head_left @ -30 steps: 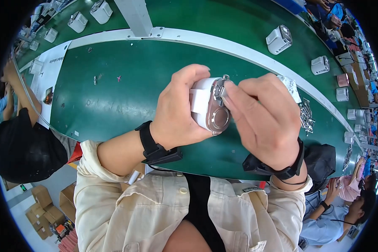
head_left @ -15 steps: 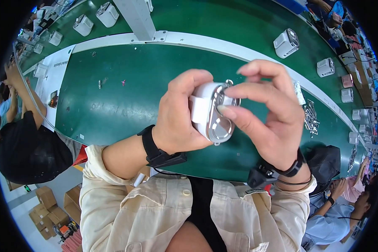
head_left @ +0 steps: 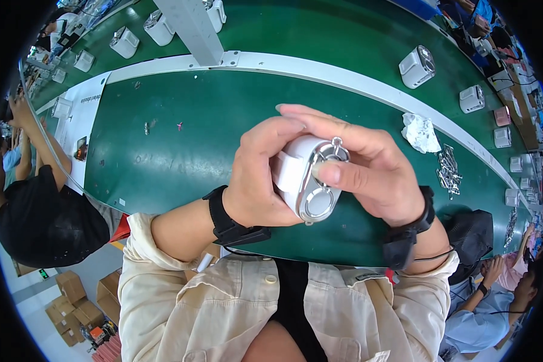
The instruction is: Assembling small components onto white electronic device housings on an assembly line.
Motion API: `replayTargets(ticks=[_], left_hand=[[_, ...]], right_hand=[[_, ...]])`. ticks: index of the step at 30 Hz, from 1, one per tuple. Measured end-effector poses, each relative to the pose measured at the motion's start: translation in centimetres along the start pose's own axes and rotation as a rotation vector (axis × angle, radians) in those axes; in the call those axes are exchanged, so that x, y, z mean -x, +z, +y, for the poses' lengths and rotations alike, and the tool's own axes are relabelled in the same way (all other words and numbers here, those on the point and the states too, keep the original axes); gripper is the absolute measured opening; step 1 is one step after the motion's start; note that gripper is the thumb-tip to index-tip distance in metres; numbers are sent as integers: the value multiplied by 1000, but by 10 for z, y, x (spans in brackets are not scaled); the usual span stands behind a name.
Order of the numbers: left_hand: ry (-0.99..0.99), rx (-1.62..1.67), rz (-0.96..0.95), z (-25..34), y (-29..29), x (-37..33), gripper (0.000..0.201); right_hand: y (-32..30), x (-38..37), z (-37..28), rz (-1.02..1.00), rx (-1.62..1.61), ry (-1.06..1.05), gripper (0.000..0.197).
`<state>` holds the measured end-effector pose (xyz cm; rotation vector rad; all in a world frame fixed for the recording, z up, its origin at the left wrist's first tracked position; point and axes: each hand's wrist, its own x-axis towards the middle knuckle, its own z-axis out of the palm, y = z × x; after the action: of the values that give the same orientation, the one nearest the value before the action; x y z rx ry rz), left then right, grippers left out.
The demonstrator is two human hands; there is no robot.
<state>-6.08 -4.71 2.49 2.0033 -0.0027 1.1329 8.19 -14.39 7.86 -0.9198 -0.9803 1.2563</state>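
White rounded-box device (head_left: 291, 175), chrome-trimmed face (head_left: 318, 204), held above green tabletop (head_left: 169, 163). Left hand (head_left: 250, 172) grasps white side; right hand (head_left: 383, 166) grips opposite side, thumb (head_left: 351, 177) on face. White sheet (head_left: 82, 123), left: dark lettering (head_left: 92, 99), small picture (head_left: 81, 149).

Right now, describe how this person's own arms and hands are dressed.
Loose cream sleeves end partway along the forearms. Each wrist wears a black strap carrying a dark, blocky module, and a thin black cable runs from the right one. No glove shows on the left hand or right hand.
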Motion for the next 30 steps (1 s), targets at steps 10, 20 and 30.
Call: replayTargets(ticks=[10,20,30], left_hand=[[-50,43,-2,-4,3,-2,91],[-23,90,-40,-2,6,-12,93],[-112,-22,-11,-5,6,-5,93]], right_hand=[[9,-3,11,23,-80,73,55],[-4,-5,3,-49,-161,162,44],[5,-8,11,57,-320,149,55]])
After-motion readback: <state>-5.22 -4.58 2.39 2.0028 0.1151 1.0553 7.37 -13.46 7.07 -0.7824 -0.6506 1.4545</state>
